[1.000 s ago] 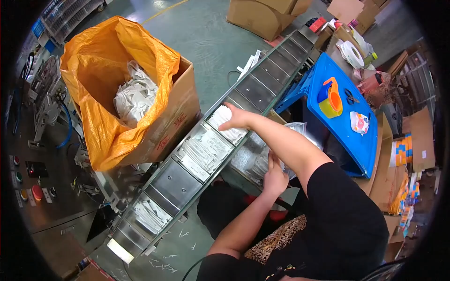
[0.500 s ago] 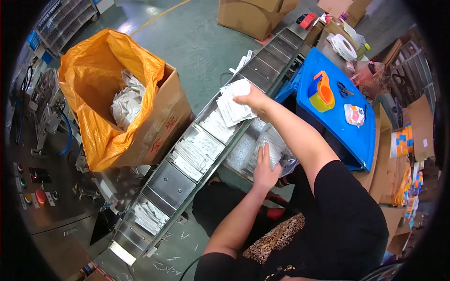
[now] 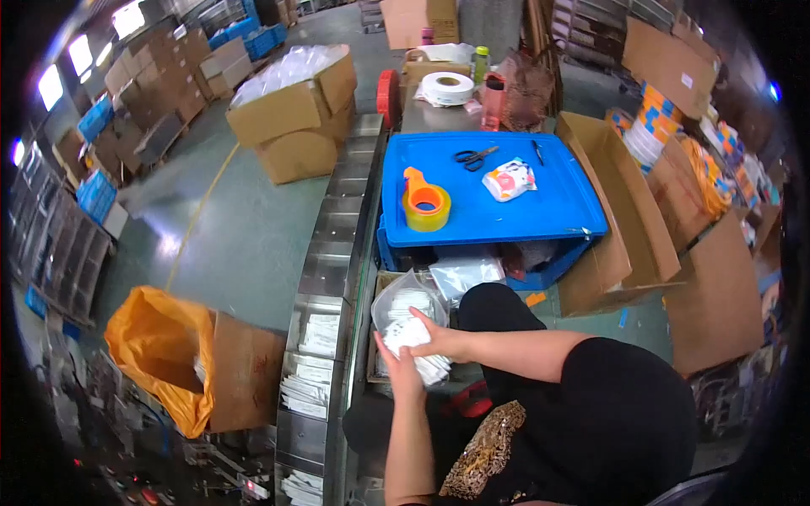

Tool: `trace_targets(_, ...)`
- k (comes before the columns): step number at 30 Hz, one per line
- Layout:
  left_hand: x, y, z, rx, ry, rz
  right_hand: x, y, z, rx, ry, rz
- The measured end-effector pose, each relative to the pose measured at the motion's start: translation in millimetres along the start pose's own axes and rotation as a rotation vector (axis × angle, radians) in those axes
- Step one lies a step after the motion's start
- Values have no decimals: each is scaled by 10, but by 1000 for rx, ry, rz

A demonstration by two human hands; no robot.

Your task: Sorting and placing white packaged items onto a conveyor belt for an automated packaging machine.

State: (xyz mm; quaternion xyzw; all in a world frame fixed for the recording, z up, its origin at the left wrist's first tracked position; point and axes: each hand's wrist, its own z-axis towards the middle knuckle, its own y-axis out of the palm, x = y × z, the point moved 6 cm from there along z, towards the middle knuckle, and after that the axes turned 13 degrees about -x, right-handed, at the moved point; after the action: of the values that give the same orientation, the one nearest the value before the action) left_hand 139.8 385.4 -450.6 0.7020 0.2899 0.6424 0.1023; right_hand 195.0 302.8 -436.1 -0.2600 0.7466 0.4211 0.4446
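Observation:
Both hands meet over a clear plastic bag in front of me. Between them is a bunch of white packets. My right hand grips the bunch from the right, and my left hand closes on its near left side. More white packets lie in the bag, partly hidden by my hands. The bag rests in an open box beside the conveyor. On my left runs the metal conveyor with compartments; several of its nearer ones hold stacks of white packets.
A blue lidded bin stands ahead, with a tape dispenser, scissors and a small soft pack on top. Left of the conveyor is a carton with an orange liner. An open carton stands right.
My right hand has come from the conveyor to the bag with the white packets, and my left hand has joined it on them. The head view has swung round.

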Motion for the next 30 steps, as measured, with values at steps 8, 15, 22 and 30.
trace_targets(8, -273, 1013, -357, -367, 7, 280, -328, -355, -1300, -18, -161, -255)
trace_targets(15, -434, 1551, -489, -355, 63, 441, -243, -622, -1804, 87, -292, 3)
trace_targets(22, -836, 1543, -608, -366, -281, -172, 28, -896, -2027, 161, -353, 252)
trace_targets(30, -757, 1559, -476, -316, -248, -183, -264, -730, -2136, -33, -362, -226)
